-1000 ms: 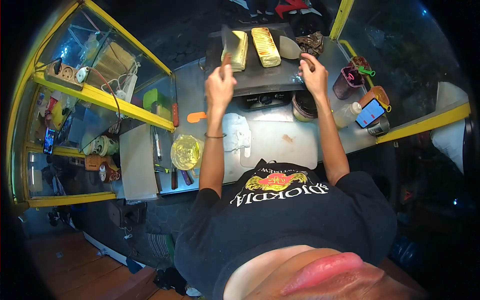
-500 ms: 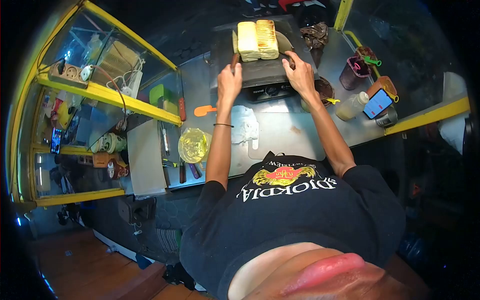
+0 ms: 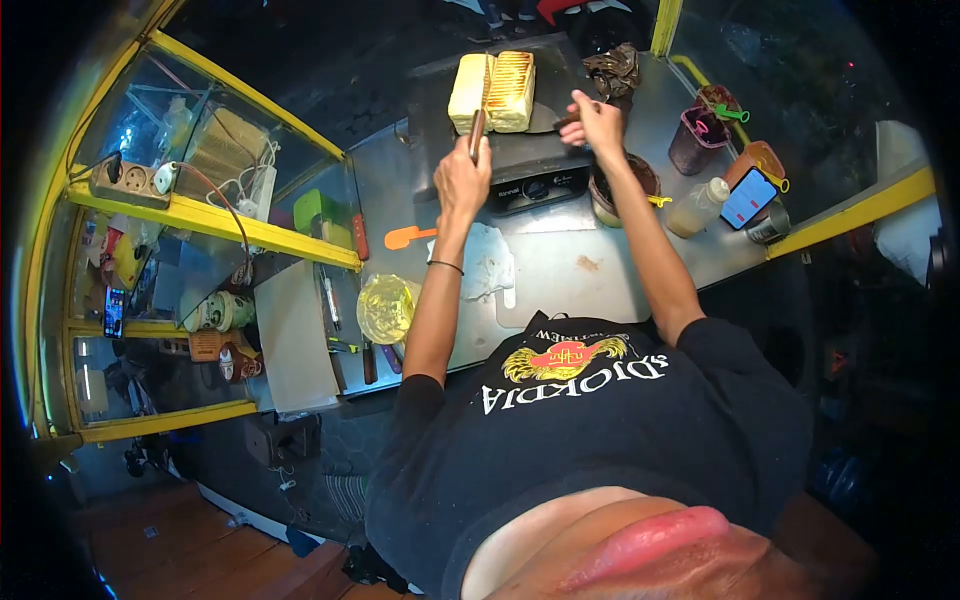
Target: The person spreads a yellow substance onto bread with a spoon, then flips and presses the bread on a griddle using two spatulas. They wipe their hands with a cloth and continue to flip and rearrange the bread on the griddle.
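Two thick blocks of bread lie side by side on a dark griddle, the left bread block (image 3: 467, 92) pale on top, the right bread block (image 3: 514, 82) browned in stripes. My left hand (image 3: 462, 185) is closed round the brown handle of a spatula (image 3: 478, 128), whose thin blade stands edge-on at the seam between the blocks. To the right, my right hand (image 3: 600, 130) holds the dark handle of a second spatula (image 3: 543, 118); its flat blade reaches toward the lower right of the browned block, low over the griddle (image 3: 435, 150).
Right of the griddle stand a jar (image 3: 606, 195), a dark red tub (image 3: 697, 140), a squeeze bottle (image 3: 700, 207) and a phone (image 3: 748, 198). An orange spatula (image 3: 405, 237), a crumpled white cloth (image 3: 478, 262) and a yellow-filled container (image 3: 386, 308) are on the near left counter. Yellow-framed glass (image 3: 200, 215) borders the left.
My left hand has swung its spatula from the bread's left side to the seam between the blocks. My right hand has loosened its fingers and its spatula has drawn back slightly from the bread.
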Tool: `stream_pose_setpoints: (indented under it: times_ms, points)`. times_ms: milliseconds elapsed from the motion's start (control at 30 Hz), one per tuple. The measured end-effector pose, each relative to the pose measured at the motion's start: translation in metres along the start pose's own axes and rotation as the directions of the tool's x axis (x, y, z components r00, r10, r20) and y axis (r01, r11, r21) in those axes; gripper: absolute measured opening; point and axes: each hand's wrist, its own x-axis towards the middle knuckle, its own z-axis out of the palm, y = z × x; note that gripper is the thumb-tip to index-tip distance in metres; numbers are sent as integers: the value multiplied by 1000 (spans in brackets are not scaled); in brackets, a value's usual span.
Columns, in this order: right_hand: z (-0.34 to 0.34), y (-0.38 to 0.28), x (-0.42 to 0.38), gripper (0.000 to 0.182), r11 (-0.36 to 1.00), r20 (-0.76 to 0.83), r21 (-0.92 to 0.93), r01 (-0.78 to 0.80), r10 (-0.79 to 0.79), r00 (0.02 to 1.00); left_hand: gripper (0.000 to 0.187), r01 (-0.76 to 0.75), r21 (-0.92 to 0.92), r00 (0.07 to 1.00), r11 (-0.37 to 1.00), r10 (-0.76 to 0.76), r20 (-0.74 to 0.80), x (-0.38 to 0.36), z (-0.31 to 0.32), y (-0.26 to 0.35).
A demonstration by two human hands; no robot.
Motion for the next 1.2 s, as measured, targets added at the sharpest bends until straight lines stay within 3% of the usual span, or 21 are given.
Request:
stream_pose_setpoints:
  times_ms: [133,200,267,333,367,433,600,700,767,900,967,1000,1033,1067,1133,1200]
  points:
    - [35,-6,6,41,997,-34,69,35,-33,999,34,-59,53,998,997,58,17,3,5,7]
    - [38,-24,-8,36,965,-50,-151,213,-222,974,35,-59,16,998,998,59,27,12,3,2]
    - [34,-31,-22,35,760,9,-472,448,-503,864,37,-43,6,998,999,43,43,18,-1,-2]
    - [29,-49,-53,33,625,136,-601,498,-534,835,40,15,-151,995,988,1,104,24,-4,-5]
    - [24,-47,-62,32,634,172,-563,531,-538,825,41,56,-131,987,990,-35,155,26,-5,-6]
    - [9,-48,-77,29,590,235,-561,580,-559,795,43,55,-174,993,983,-35,114,32,4,-21]
    - [-31,-31,-66,22,849,-1,-319,421,-445,896,47,205,-261,959,944,-141,244,45,-2,-40]
    - [-38,-17,-52,22,870,-10,-293,397,-418,909,46,138,-209,969,968,-89,229,46,1,-44]
    - [-25,-8,-43,26,788,-30,-405,463,-518,855,44,49,-148,979,988,-18,201,41,-1,-29]
    - [11,-21,-37,27,554,235,-605,573,-563,792,41,-41,-80,980,996,56,192,22,-20,-2]
    - [-4,-48,-16,24,564,259,-623,542,-506,823,42,-32,-74,983,997,44,177,11,-44,-6]
    - [-13,-58,-1,22,585,232,-623,519,-496,837,42,78,-167,973,983,-38,228,4,-59,-11]
    - [-20,-61,23,21,520,242,-638,568,-565,789,43,193,-257,951,947,-116,287,-5,-70,-17]
    - [-24,-66,52,20,450,254,-651,611,-629,735,43,204,-263,952,943,-128,278,-15,-78,-23]
    - [-17,-82,95,19,372,307,-748,550,-542,783,43,262,-496,949,828,-126,290,-32,-92,-33]
    - [0,-89,122,21,193,420,-775,602,-554,719,43,291,-519,946,804,-161,280,-53,-105,-24]
